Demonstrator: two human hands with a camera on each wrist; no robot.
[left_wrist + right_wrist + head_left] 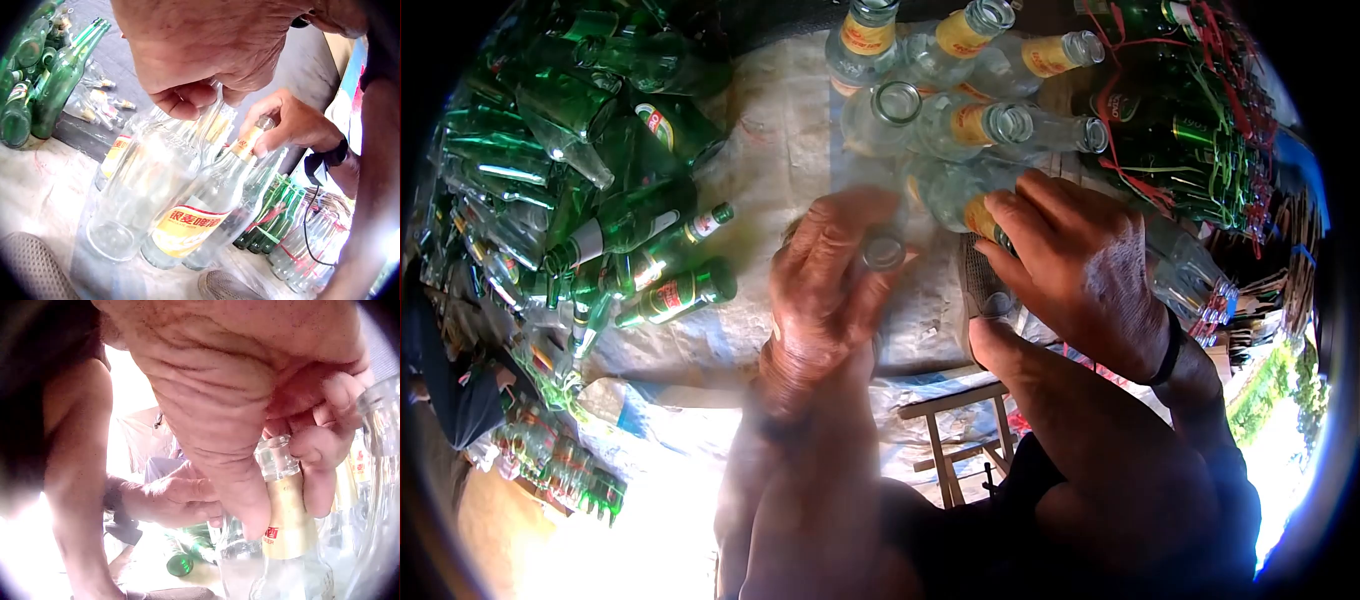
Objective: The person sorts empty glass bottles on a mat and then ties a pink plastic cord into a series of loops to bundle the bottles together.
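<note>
My left hand (825,275) grips a clear glass bottle by its neck. In the left wrist view that bottle (122,206) has no label on the side that shows, and its base is close over the pale sheet. With its thumb and fingers, my right hand (1070,265) pinches the neck of a second clear beer bottle (187,228), which has a yellow and red label. Gold wrap (290,519) circles that bottle's neck in the right wrist view. More clear bottles (865,40) with yellow neck labels stand in a group just beyond both hands.
Green bottles (665,215) lie heaped at the left. Dark green bottles (1190,130) bundled with red and green string stand at the right. A stained pale sheet (780,100) covers the ground. A shoe (983,275) is below the right hand, and a wooden stool (950,405) stands nearer the body.
</note>
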